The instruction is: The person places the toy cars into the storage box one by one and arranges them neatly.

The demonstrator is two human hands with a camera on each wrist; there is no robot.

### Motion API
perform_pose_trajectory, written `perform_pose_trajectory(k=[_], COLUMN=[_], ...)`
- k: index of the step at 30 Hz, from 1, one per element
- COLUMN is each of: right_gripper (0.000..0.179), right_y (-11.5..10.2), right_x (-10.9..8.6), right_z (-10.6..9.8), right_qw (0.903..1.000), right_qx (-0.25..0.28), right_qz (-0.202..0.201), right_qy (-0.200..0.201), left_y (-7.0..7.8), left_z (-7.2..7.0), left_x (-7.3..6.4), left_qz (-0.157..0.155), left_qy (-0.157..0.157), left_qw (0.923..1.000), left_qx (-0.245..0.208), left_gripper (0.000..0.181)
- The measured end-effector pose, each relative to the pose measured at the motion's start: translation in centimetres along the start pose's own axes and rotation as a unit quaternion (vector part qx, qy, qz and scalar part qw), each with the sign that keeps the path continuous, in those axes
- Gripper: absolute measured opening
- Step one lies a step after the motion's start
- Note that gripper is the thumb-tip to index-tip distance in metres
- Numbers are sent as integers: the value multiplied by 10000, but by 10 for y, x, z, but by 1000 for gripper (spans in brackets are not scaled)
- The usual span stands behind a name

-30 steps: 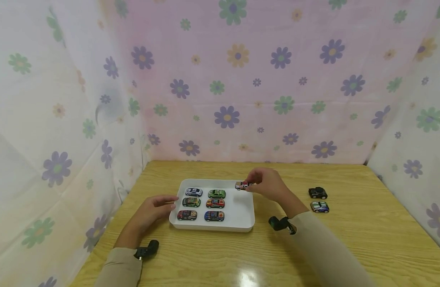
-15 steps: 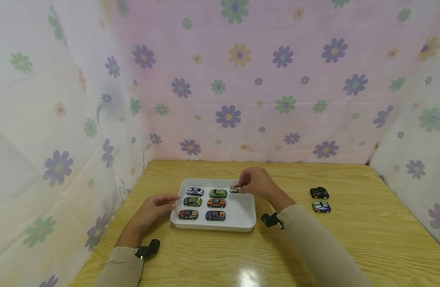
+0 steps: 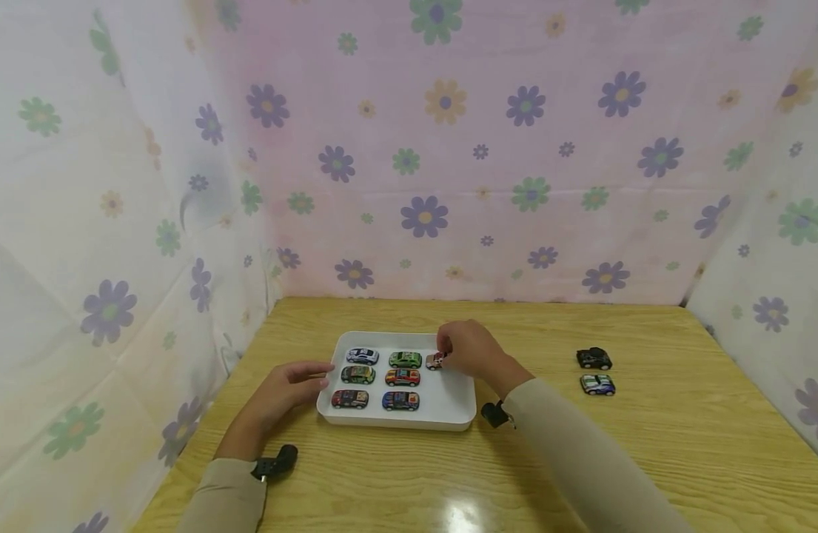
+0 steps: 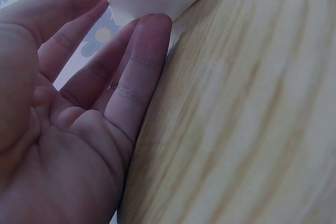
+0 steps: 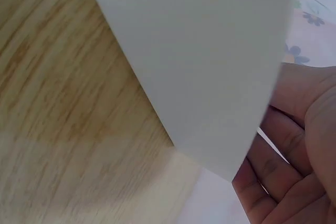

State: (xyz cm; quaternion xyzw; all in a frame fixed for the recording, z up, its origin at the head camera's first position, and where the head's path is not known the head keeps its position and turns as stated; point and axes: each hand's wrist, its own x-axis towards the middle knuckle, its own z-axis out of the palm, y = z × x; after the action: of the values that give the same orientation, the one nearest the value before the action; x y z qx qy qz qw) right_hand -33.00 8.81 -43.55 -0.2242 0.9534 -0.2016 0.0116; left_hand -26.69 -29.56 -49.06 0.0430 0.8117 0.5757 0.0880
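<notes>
A white tray (image 3: pixel 443 409) holds several small toy cars in two columns at its left and middle. My right hand (image 3: pixel 472 351) pinches a red-and-white toy car (image 3: pixel 434 361), low in the tray's right part, beside the green toy car (image 3: pixel 405 360). The fingers cover most of that car, and the tray wall (image 5: pixel 205 51) hides it in the right wrist view. At the tray's left side, my left hand (image 3: pixel 280 396) touches the edge with its fingertips. Its fingers (image 4: pixel 149 51) look relaxed against the white wall in the left wrist view.
On the wooden table (image 3: pixel 675 429), to the right, lie a black toy car (image 3: pixel 594 358) and a white, green and purple toy car (image 3: pixel 597 385). Flowered cloth (image 3: pixel 422 148) hangs behind the table and along both sides.
My right hand has moved slightly left and towards me with the red-and-white toy car, bringing it lower into the tray. The left hand stays at the tray's edge.
</notes>
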Motion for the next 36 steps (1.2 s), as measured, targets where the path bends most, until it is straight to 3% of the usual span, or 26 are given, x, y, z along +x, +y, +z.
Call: perform_pose_trajectory(k=[10, 22, 36], right_gripper=[18, 18, 19], right_y=[2, 3, 3], right_x=[1, 3, 1], right_z=[0, 2, 2], right_qw=[10000, 9991, 9994], right_qx=[-35, -351, -210], right_qz=[-48, -68, -51], right_qy=[-76, -244, -267], left_y=[1, 1, 1], left_z=[1, 1, 1], left_x=[-1, 0, 0], left_qz=[-55, -4, -8], left_qy=[-61, 23, 3], left_qw=[9998, 10000, 10000], left_qx=[-153, -16, -54], left_gripper=[45, 44, 43])
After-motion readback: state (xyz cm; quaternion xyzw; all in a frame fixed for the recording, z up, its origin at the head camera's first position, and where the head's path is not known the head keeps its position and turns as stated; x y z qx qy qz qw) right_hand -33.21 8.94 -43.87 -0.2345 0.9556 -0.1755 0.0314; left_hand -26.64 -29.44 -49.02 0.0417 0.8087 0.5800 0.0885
